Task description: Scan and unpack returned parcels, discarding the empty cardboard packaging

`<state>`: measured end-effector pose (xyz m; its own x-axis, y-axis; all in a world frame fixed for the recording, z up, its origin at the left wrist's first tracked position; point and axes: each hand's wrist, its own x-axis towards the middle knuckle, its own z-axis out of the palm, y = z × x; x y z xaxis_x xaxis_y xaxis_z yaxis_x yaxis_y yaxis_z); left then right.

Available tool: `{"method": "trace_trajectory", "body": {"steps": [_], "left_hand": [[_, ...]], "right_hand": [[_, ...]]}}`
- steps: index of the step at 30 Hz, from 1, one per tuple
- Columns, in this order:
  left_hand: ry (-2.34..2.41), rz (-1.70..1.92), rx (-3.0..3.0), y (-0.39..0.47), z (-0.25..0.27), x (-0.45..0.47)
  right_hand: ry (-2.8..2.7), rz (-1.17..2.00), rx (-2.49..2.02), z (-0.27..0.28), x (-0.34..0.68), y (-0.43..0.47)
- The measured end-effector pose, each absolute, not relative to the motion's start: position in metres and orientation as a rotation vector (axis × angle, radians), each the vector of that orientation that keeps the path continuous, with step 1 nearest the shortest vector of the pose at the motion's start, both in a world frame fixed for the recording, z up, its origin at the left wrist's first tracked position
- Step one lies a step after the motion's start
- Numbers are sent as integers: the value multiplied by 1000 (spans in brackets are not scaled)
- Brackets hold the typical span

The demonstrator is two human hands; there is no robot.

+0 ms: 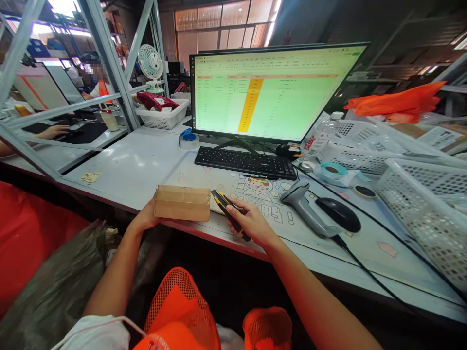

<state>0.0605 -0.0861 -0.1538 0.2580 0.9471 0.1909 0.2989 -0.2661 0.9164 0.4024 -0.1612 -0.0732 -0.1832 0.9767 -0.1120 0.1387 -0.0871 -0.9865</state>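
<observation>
A small brown cardboard box (182,203) is gripped at its left end by my left hand (146,216), whose fingers are partly hidden behind and under it. The box is over the desk's front edge. In my right hand (250,219) is a black and yellow utility knife (231,214), its tip pointing up and left, close to the box's right end. Whether the tip touches the box I cannot tell. Behind both hands lies a printed desk mat (262,201) with a cartoon face.
A monitor (277,97) stands behind a black keyboard (244,163). To the right are a grey barcode scanner (310,211), a black mouse (338,214), tape rolls and white baskets (419,194). Another white basket (164,116) sits back left. Beyond a metal frame (109,63), another person sits.
</observation>
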Motion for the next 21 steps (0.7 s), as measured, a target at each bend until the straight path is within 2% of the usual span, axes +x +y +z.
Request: {"method": "trace_trajectory", "body": {"steps": [9,17,19,21], "left_hand": [[1171,1017,1724,-93,-141,67],[1182,1059,1760,-91,-151,65],[1194,1059,1771,-90,-152,66],[1180,1064,1793,-90,-151,69]], "right_hand": [[-1460,1368,-1307,-82,399,-193],[-1590,1352,-1389,-88,400,-217],[-1655,1299,-1422,-90,405,-218],[-1764,1105,-1443,-85,416,-213]]}}
